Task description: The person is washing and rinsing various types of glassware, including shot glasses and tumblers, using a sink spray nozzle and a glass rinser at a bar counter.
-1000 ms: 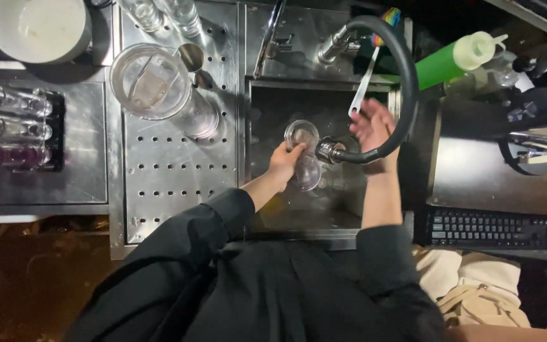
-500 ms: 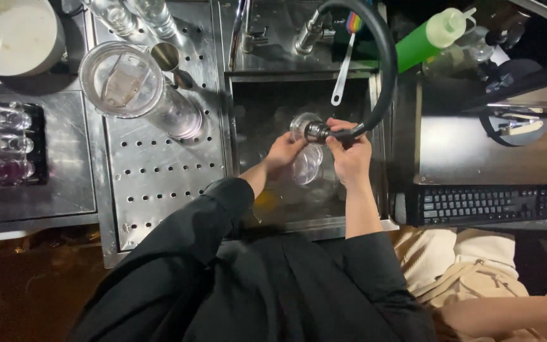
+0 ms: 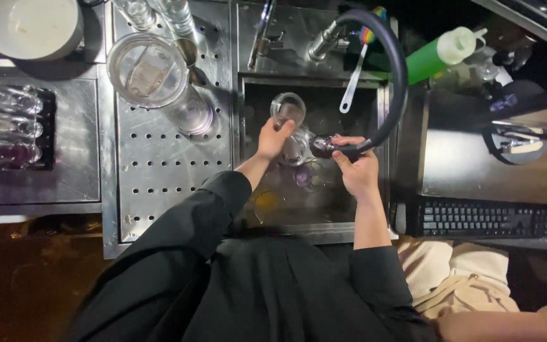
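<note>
Head view, over steel sink (image 3: 251, 158). Left hand (image 3: 275, 138) is wrapped around a clear glass (image 3: 288, 111), holding it over the basin with its mouth tilted up and away from the body. Right hand (image 3: 357, 171) is clamped on the spray nozzle (image 3: 324, 146) at the end of the black hose (image 3: 395, 76); nozzle tip points left at the glass base, just beside the left hand's fingers.

Change versus half a second ago: the hands were then pressed together at the glass; now they sit apart, right hand drawn lower and to the right along the hose. Glass mouth now shows more openly, higher in the basin.

More glassware lies on the sink bottom under the hands. A large clear pitcher (image 3: 150, 73) stands on the perforated drainboard (image 3: 159, 177), left. Green squeeze bottle (image 3: 441, 54) and keyboard (image 3: 495, 220) on the right.
</note>
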